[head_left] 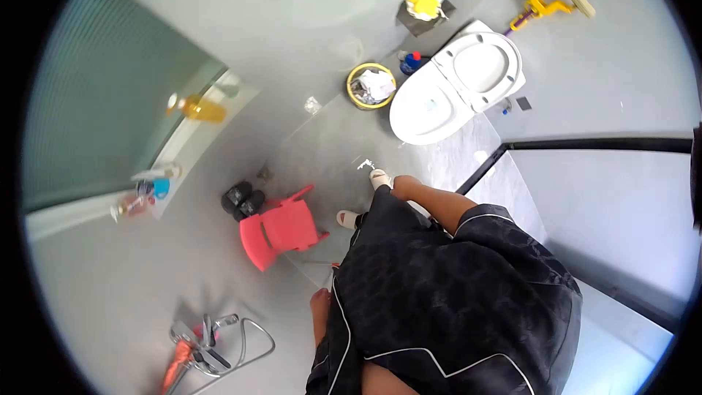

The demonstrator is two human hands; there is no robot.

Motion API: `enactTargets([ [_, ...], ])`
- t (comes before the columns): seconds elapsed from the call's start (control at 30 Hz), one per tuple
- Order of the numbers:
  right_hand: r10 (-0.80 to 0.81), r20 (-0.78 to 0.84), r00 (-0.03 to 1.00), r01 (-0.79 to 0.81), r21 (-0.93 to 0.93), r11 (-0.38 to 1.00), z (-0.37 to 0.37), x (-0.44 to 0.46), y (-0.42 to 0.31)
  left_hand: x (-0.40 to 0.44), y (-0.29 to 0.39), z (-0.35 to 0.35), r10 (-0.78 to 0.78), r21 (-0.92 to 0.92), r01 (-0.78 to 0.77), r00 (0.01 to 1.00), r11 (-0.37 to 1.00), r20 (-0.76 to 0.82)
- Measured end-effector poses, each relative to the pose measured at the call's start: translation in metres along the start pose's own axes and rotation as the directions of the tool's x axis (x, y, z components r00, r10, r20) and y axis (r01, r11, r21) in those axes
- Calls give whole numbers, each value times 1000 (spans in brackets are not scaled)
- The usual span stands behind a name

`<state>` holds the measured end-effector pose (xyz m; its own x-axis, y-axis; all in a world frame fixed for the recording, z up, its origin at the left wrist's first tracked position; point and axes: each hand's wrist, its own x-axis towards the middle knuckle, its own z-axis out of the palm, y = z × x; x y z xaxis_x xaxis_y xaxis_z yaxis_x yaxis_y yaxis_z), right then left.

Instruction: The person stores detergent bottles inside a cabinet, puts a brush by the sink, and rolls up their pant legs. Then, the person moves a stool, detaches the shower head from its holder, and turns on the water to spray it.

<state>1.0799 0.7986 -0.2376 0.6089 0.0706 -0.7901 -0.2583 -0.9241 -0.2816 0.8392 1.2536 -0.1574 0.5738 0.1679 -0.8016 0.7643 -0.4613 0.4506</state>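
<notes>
My right hand (401, 186) is low in front of my dark trousers, beside the slipper on one foot (379, 178). It looks curled, and a pale edge shows behind the forearm; what it holds, if anything, is hidden. At the lower left, my left hand (320, 299) is beside my black shirt (439, 292) with white piping. Its fingers appear closed, but their contents cannot be made out. A small red piece (336, 266) with a thin line shows just beyond it, and I cannot tell whether they touch. White spots (365, 164) mark the grey floor near my foot.
A red chair (287, 227) stands left of my feet, beside black shoes (242, 200). Ahead are a yellow-rimmed waste bin (371, 66), a blue bottle (410, 64) and a white toilet (420, 118) with its lid raised. A black-framed partition (599, 144) is at right; shower fittings (201, 340) are lower left.
</notes>
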Motion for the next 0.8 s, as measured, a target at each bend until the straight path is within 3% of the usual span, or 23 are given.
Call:
enactTargets([
  [0.17, -32, 51, 998, 32, 6, 999, 3, -15, 40, 30, 64, -9, -125, 131, 107, 984, 985, 131],
  [0.2, -8, 138, 990, 9, -6, 1000, 2, -18, 43, 40, 79, -7, -166, -8, 168, 980, 986, 108],
  [0.27, 22, 228, 973, -22, -1, 1000, 8, -18, 49, 66, 104, -12, -181, -74, 193, 973, 978, 144],
  [0.33, 27, 401, 915, 2, -72, 997, 30, -11, 64, 103, 113, -17, -157, 10, 158, 966, 987, 207],
  [0.37, 32, 399, 916, -9, -60, 998, 38, -15, 69, 119, 120, -16, -138, -137, 169, 968, 976, 208],
  [0.4, -11, 262, 965, 2, 35, 999, 46, -22, 72, 132, 131, -20, -118, -276, 174, 971, 945, 207],
  [0.43, -36, 112, 993, 22, 129, 991, 54, -27, 70, 144, 143, -26, -113, -255, 168, 969, 952, 219],
  [0.47, -19, 101, 995, 5, 141, 990, 51, -37, 64, 156, 158, -29, -75, -153, 107, 977, 982, 201],
  [0.53, 5, -58, 998, 19, 396, 918, 28, -73, 47, 177, 184, -31, -23, -48, 34, 979, 998, 203],
  [0.57, 24, -67, 997, 5, 403, 915, 19, -89, 41, 186, 196, -34, 15, 43, -25, 976, 999, 219],
  [0.63, -24, -162, 986, 110, 547, 830, 3, -117, 34, 216, 220, -37, 65, 139, -103, 965, 985, 254],
  [0.67, -38, -168, 985, 131, 587, 799, -10, -136, 34, 235, 226, -35, 140, 238, -214, 946, 947, 294],
  [0.7, 14, -57, 998, 29, 682, 731, -32, -159, 32, 248, 229, -32, 201, 331, -317, 919, 889, 340],
  [0.73, 53, 61, 997, -81, 759, 646, -54, -180, 31, 259, 235, -26, 196, 335, -320, 915, 886, 354],
  [0.8, 30, 48, 998, -56, 915, 399, -54, -200, 60, 279, 255, -7, 292, 384, -436, 879, 814, 378],
])
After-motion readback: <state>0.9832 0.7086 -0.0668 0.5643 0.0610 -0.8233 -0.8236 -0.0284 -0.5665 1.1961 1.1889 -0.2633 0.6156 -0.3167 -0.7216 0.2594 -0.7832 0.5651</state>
